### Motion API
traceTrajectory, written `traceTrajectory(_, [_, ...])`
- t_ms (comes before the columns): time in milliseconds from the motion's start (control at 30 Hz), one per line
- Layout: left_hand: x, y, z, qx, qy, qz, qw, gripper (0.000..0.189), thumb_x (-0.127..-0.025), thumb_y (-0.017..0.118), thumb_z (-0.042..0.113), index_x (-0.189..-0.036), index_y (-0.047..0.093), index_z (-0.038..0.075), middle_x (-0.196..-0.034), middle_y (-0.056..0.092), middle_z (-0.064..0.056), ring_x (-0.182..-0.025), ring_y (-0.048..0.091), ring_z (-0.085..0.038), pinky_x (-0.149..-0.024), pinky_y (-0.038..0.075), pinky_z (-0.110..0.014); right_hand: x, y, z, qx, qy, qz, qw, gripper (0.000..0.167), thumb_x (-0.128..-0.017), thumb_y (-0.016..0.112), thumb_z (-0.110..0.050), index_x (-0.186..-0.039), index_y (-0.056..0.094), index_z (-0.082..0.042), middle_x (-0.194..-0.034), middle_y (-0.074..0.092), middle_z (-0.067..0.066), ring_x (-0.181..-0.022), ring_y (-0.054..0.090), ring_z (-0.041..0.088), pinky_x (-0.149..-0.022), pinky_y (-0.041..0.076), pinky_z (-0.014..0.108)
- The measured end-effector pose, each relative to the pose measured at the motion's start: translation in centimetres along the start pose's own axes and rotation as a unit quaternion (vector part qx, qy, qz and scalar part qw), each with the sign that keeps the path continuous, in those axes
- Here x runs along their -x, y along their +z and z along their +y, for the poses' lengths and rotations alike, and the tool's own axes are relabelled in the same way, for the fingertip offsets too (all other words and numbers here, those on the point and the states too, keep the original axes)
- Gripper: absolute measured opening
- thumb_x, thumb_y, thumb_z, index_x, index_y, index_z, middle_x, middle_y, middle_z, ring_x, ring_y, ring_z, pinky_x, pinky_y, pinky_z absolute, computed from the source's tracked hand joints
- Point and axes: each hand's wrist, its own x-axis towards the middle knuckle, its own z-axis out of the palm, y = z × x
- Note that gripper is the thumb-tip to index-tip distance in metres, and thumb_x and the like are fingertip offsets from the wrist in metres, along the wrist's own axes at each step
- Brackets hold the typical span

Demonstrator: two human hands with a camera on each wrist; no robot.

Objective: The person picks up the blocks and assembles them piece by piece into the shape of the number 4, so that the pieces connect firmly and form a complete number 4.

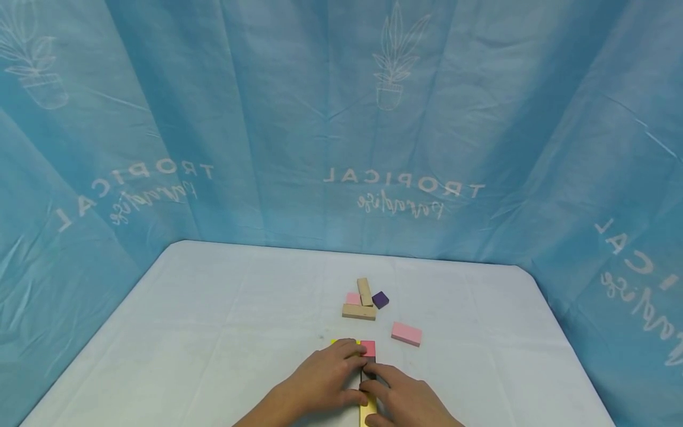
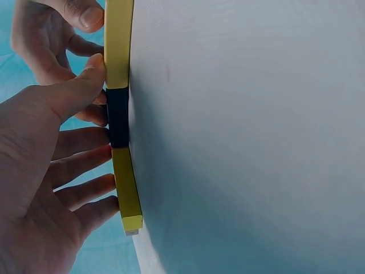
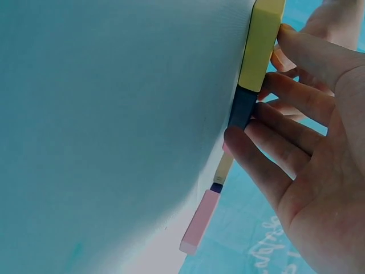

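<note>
Several coloured blocks lie in a row on the white table, with both hands over them. My left hand (image 1: pixel 328 376) spreads its fairly straight fingers along the row; its thumb touches the near yellow block (image 2: pixel 117 48), and its fingertips reach the far yellow block (image 2: pixel 126 182). From the other side, my right hand (image 1: pixel 408 396) rests its thumb at the near yellow block and its extended fingers at the dark block (image 3: pixel 243 107). At the far end shows a red block (image 1: pixel 367 347). Fingers partly hide the row in the head view.
Beyond the row lie two plain wooden blocks (image 1: pixel 358 312), a small pink block (image 1: pixel 353 298) and a dark purple block (image 1: pixel 380 300). Another pink block (image 1: pixel 407 334) lies to the right. Blue printed curtains (image 1: pixel 288 130) surround the white table (image 1: pixel 240 308).
</note>
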Motion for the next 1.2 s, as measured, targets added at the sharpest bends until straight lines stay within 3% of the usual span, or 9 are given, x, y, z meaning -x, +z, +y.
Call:
traceTrajectory(533, [-0.23, 0.24, 0.33, 0.008, -0.031, -0.026, 0.9991, 0.07, -0.079, 0.055, 0.072, -0.121, 0.063, 0.017, -0.129, 0.053, 0.005, -0.121, 0.045, -0.011, -0.084, 0.051, -0.036, 0.16, 0.54, 0.32, -0.01, -0.018, 0.036, 0.9991, 0.055, -0.089, 0.045, -0.067, -0.123, 0.061, -0.026, -0.138, 0.048, 0.0, -0.119, 0.049, 0.016, -0.071, 0.055, 0.035])
traceTrajectory(867, [-0.2, 0.32, 0.44, 0.007, -0.036, -0.021, 0.9991, 0.07, -0.078, 0.056, 0.072, -0.121, 0.063, 0.017, -0.129, 0.052, 0.006, -0.122, 0.044, -0.01, -0.08, 0.052, -0.035, 0.21, -0.27, 0.63, 0.009, -0.041, 0.026, 0.9988, 0.053, -0.092, 0.049, -0.06, -0.127, 0.061, -0.022, -0.137, 0.049, -0.001, -0.119, 0.049, 0.014, -0.074, 0.054, 0.036])
traceTrajectory(1033, [-0.27, 0.27, 0.34, 0.01, -0.042, -0.032, 0.9986, 0.072, -0.078, 0.055, 0.073, -0.123, 0.062, 0.018, -0.13, 0.051, 0.007, -0.121, 0.044, -0.009, -0.08, 0.052, -0.035, -0.04, -0.37, 0.57, -0.003, -0.024, 0.012, 0.9996, 0.051, -0.092, 0.052, -0.057, -0.129, 0.06, -0.023, -0.138, 0.049, -0.005, -0.12, 0.048, 0.012, -0.08, 0.053, 0.036])
traceTrajectory(1200, [-0.32, 0.26, 0.26, 0.009, -0.047, -0.041, 0.998, 0.073, -0.077, 0.052, 0.075, -0.123, 0.062, 0.019, -0.131, 0.05, 0.008, -0.121, 0.045, -0.009, -0.081, 0.052, -0.036, -0.16, -0.22, 0.65, -0.01, -0.013, 0.029, 0.9995, 0.052, -0.093, 0.047, -0.06, -0.127, 0.061, -0.024, -0.136, 0.05, -0.006, -0.118, 0.049, 0.012, -0.082, 0.053, 0.036])
